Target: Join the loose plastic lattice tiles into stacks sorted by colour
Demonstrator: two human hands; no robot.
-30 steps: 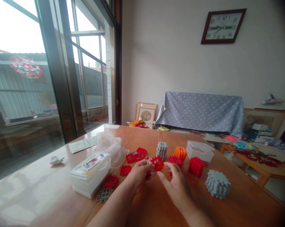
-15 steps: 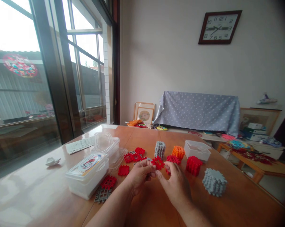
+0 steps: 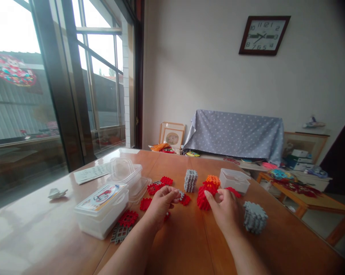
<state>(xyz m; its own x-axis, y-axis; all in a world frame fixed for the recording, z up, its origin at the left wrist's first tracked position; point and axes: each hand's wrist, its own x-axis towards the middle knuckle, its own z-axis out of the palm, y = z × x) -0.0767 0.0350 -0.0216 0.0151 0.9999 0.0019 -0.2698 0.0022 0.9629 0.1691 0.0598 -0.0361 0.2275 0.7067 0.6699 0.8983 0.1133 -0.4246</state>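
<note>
My left hand (image 3: 162,204) hovers over the middle of the table, thumb and fingers pressed together; whether anything is between them is hidden. Just beyond its fingertips lie a grey piece and a red piece (image 3: 186,200). Between thumb and fingers, my right hand (image 3: 225,208) grips red interlocking plastic tiles (image 3: 204,196), held at a red stack; how many are in the grip is unclear. Behind them shows a stack of orange tiles (image 3: 213,178). A grey tile stack (image 3: 191,180) stands between the hands, farther back, and another grey stack (image 3: 255,217) is right of my right hand.
At left are a lidded clear box (image 3: 102,210) with a picture label, and open clear containers (image 3: 126,173). Loose red tiles (image 3: 128,218) and a grey tile (image 3: 121,233) lie near them. A clear box (image 3: 234,180) stands back right. Crumpled paper (image 3: 58,193) lies far left.
My hands have moved apart. The red tile between them is no longer there; my right hand is now at the red stack, and my left hand has drawn slightly left. The view has shifted a little.
</note>
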